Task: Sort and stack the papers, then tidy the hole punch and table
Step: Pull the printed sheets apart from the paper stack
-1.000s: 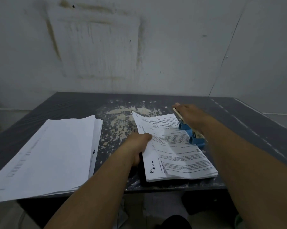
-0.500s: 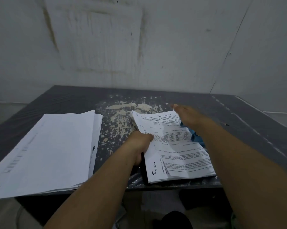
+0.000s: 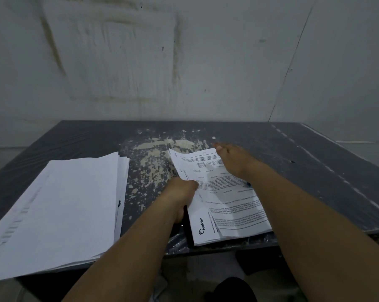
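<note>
A stack of printed papers (image 3: 227, 205) with a Holcim logo lies at the table's front edge, right of centre. My left hand (image 3: 182, 197) grips the stack's left edge. My right hand (image 3: 234, 162) lies palm down on the top sheet near its far right corner, fingers stretched out. Of the blue hole punch (image 3: 247, 184) only a small corner shows, beside my right forearm; the rest is hidden under the sheet and arm. A thick stack of blank-side-up white papers (image 3: 60, 203) sits on the left, overhanging the front edge.
The dark table (image 3: 315, 171) has a patch of flaked pale paint (image 3: 158, 158) between the two stacks. A stained white wall (image 3: 184, 62) stands right behind the table. Something dark on the floor (image 3: 234, 288) lies below the front edge.
My right hand has slid off the hole punch onto the top sheet, which now covers most of the punch. The left hand keeps its grip. The camera has tilted down slightly.
</note>
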